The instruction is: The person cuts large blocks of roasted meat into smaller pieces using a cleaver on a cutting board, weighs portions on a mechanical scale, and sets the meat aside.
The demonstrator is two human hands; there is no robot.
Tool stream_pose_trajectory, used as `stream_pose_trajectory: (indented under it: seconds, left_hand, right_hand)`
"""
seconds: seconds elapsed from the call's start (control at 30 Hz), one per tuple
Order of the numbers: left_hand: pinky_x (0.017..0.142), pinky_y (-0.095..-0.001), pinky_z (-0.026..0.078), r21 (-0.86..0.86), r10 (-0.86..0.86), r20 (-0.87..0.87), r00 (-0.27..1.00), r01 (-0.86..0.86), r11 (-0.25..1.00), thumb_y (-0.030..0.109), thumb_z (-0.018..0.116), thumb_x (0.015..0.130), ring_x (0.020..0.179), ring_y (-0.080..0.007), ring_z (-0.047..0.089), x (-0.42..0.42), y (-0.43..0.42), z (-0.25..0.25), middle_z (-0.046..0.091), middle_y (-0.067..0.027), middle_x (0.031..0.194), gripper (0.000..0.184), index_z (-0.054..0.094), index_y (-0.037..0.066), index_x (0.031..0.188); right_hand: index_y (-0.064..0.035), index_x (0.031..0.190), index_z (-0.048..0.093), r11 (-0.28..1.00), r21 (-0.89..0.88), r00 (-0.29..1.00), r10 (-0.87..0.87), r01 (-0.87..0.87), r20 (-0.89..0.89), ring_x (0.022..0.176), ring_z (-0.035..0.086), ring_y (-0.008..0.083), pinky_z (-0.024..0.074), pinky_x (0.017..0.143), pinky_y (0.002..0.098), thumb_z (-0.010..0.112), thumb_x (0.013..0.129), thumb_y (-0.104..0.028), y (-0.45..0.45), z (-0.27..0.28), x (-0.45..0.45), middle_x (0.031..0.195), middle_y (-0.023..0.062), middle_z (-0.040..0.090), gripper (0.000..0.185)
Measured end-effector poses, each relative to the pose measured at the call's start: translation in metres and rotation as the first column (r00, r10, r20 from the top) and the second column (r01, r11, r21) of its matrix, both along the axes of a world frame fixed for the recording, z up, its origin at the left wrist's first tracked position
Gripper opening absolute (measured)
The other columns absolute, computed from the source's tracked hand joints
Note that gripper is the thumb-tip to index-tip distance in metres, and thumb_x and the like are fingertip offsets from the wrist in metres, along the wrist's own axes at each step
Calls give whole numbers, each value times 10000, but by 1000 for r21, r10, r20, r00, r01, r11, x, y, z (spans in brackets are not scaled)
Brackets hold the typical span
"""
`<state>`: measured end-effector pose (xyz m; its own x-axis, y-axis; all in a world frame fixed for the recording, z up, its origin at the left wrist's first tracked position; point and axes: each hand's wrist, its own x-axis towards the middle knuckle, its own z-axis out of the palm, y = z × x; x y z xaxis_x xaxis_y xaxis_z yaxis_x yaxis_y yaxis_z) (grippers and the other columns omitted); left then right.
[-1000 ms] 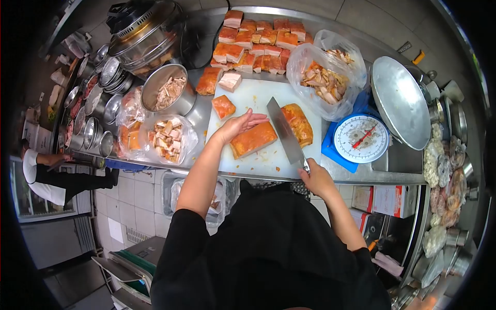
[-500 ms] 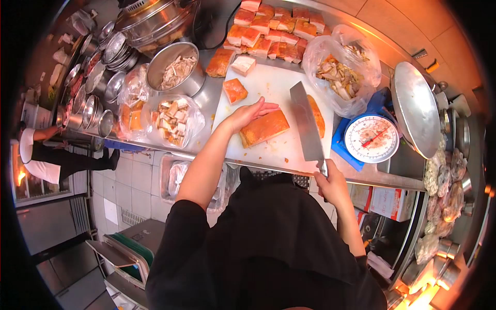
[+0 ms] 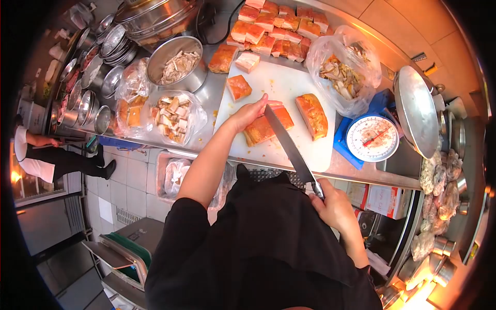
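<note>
"Head view: what did the right hand (image 3: 335, 205) have?"
"One knife (image 3: 290, 146), clenched in the grip, blade slanted across one meat slab (image 3: 258, 130)."
"And the left hand (image 3: 250, 114)?"
"Grip unclosed, it lay against that slab."
"Slab's place?"
"White board (image 3: 285, 84), I saw, near a second slab (image 3: 311, 116)."

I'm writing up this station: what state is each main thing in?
Left hand: open, against the left meat slab
Right hand: closed on the knife
Knife: slanting over the left meat slab, contact unclear
Left meat slab: partly hidden by knife
Right meat slab: on the cutting board, untouched
Pot: uncovered, holding meat pieces
Scale: reading illegible
Clear bag beside scale: open, holding meat scraps
</note>
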<state>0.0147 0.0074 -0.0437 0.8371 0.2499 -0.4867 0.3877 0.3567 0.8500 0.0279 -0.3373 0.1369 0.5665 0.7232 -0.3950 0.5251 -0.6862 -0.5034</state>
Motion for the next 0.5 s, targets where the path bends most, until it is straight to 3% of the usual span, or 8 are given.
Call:
stream_pose_trajectory:
  seconds: [0.17, 0.23, 0.37, 0.43, 0.5]
  left_hand:
    - [1170, -294, 341, -34, -63, 30, 998, 64, 997, 672, 411, 1031, 1331, -162, 533, 6, 11, -36, 613, -117, 1413, 781, 603, 7, 1393]
    - [1188, -288, 328, -59, -153, 300, 942, 179, 982, 577, 298, 1096, 1430, -188, 468, -1, 1, 0, 544, -144, 1502, 739, 528, -27, 1454]
    - [1200, -317, 317, -36, -145, 263, 954, 160, 987, 572, 238, 1103, 1455, -210, 444, 1, 0, -2, 548, -142, 1501, 742, 515, -13, 1467]
    - [1197, -370, 301, 17, -148, 255, 956, 148, 989, 620, 216, 1087, 1400, -201, 493, 2, -1, -1, 595, -98, 1464, 752, 582, 55, 1423]
    - [1191, -377, 310, -41, -78, 250, 965, 91, 995, 610, 225, 1091, 1376, -205, 516, -2, 1, -3, 612, -99, 1440, 738, 585, 54, 1415]
  right_hand:
    - [-53, 1229, 559, 1000, -26, 1000, 11, -10, 13, 873, 678, 487, 529, 780, 556, 678, 935, -235, 6, 6, -5, 881, 258, 709, 365]
    - [-41, 1231, 557, 999, -37, 1000, 20, -19, 14, 870, 677, 488, 529, 780, 554, 676, 936, -234, 7, 6, -7, 882, 261, 709, 371]
    - [-48, 1202, 557, 1000, 16, 999, 22, -23, 42, 835, 668, 486, 500, 736, 542, 683, 938, -243, 5, 0, -10, 825, 256, 681, 351]
    - [-21, 1227, 555, 998, -49, 999, 40, -39, 28, 868, 675, 493, 529, 783, 558, 671, 939, -235, 9, 3, -10, 880, 265, 709, 377]
    - [-19, 1225, 556, 997, -65, 999, 37, -36, 23, 869, 675, 493, 529, 786, 558, 668, 941, -235, 12, 5, -11, 880, 266, 709, 374]
